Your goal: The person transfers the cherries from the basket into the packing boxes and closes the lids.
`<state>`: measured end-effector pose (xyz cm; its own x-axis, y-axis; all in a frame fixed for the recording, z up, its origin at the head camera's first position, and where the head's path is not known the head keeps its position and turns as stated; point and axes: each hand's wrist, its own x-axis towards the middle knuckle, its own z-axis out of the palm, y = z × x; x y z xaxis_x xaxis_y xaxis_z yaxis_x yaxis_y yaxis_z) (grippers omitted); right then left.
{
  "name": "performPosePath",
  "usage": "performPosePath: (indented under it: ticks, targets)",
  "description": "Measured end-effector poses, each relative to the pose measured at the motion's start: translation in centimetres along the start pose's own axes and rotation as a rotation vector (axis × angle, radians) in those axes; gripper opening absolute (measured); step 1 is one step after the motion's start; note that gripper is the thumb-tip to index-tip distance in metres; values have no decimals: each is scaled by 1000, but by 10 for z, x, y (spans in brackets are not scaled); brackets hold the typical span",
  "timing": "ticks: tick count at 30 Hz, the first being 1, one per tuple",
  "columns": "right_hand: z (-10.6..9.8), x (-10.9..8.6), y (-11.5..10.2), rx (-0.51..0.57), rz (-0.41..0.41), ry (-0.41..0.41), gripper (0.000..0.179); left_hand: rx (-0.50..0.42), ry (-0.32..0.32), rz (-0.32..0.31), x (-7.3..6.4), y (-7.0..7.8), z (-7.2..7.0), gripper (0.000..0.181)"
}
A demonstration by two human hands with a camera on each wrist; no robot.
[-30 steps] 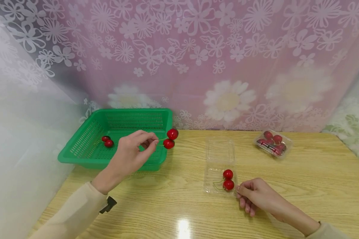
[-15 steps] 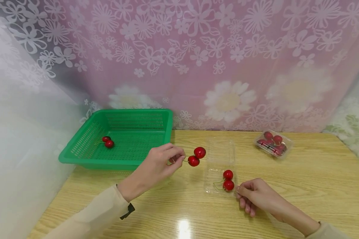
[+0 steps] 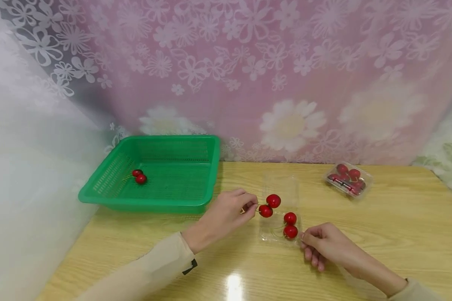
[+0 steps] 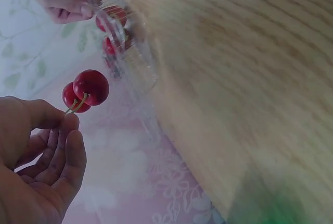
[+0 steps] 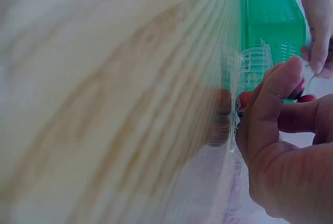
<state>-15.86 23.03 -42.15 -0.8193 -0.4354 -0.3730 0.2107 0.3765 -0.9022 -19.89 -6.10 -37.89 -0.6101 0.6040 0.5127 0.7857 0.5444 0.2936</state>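
My left hand (image 3: 227, 215) pinches the thin green stems of a pair of red cherries (image 3: 273, 201), which hang clear of its fingertips in the left wrist view. These cherries are over an open clear plastic box (image 3: 263, 230), whose lid (image 3: 280, 183) lies folded back behind it. Inside the box another cherry pair (image 3: 290, 231) sits against the right side, stems pointing left. My right hand (image 3: 329, 244) holds the box's right edge between thumb and index finger, its other fingers curled below. In the right wrist view, the right hand (image 5: 291, 140) partly hides the box.
A green slotted basket (image 3: 162, 207) stands at the back left, with one cherry pair (image 3: 140, 179) in it. At the back right lies a closed clear box (image 3: 349, 180) of several cherries. A floral curtain (image 3: 211, 83) hangs behind the wooden table (image 3: 158, 255).
My left hand has carried its cherry pair rightward from the basket's right rim to above the clear box. My right hand stays at the box's edge.
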Motion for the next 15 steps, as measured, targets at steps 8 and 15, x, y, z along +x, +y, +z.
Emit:
performPosePath:
  ticks: [8,15]
  targets:
    - [0,-1,2,1,11,-6,35,124,-78,3,6,-1,23,6]
    - [-3,0,0,-1,-3,-9,35,217,-131,55,9,2,28,5]
